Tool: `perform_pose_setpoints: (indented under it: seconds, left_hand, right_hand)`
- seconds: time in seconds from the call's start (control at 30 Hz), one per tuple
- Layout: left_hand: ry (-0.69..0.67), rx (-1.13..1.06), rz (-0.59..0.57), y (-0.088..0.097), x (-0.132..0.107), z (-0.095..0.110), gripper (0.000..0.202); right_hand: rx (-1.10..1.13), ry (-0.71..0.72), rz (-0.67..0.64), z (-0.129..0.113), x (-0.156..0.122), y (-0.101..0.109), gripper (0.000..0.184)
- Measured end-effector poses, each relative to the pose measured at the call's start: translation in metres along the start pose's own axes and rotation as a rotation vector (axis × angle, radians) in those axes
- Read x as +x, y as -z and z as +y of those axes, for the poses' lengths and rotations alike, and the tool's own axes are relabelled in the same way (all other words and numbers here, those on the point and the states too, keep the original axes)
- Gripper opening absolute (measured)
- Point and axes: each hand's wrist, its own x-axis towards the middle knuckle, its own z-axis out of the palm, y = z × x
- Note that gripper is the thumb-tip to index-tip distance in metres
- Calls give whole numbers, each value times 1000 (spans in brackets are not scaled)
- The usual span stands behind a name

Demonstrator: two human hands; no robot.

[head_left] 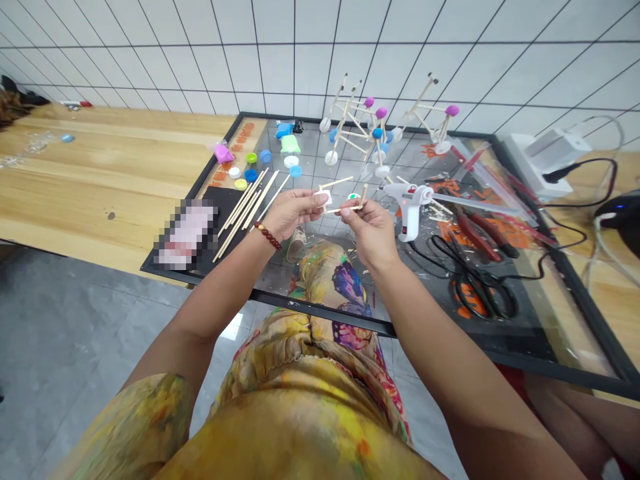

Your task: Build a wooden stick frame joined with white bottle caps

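My left hand [295, 213] and my right hand [367, 233] both pinch a small frame of thin wooden sticks [345, 200] above the glass-topped board [320, 303]. A white piece [325, 197], partly hidden by my left fingers, sits at the frame's left end. Just right of my right hand lies a white hot glue gun [410, 208]. Loose wooden sticks [245, 213] rest on a black mat [225, 200] to the left, below my left hand. A red bead bracelet [267, 235] circles my left wrist.
Stick models with coloured caps [350, 127] stand at the board's far side, near several bottle caps and clay packets. Black-handled scissors [480, 287] and red-handled pliers [480, 235] lie at right. A wooden table [100, 180] extends left; a pixelated patch [187, 233] covers something.
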Motion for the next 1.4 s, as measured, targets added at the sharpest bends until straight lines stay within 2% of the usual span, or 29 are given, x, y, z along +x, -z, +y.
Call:
perform_pose_setpoints:
  seconds: [0.07,0.2,0.27,0.5,0.63,0.83,1.07,1.4]
  left_hand:
    - [0,-2,-10,0,0,1,27]
    - [-19,-2,-4,0,-1,2,27]
    - [-28,-5,6,0,-1,2,27]
    - [-17,-30,-8,-1,-1,0,29]
    - [-25,-51,-15,-1,0,-1,32]
    - [-42,-86,-4,0,2,-4,27]
    - [-25,-51,-1,-1,1,0,29]
    - [-41,-67,56,-7,-1,1,27]
  right_hand:
    - [-9,13,18,0,0,-1,22]
    - [-21,62,156,0,3,0,27]
    - [-30,73,186,1,4,2,27]
    - [-35,139,84,6,0,0,16]
    - [-144,183,94,10,-1,4,18]
    - [-182,154,82,11,0,8,15]
    - [-168,110,163,9,1,4,12]
    - [-65,137,128,7,-1,2,21]
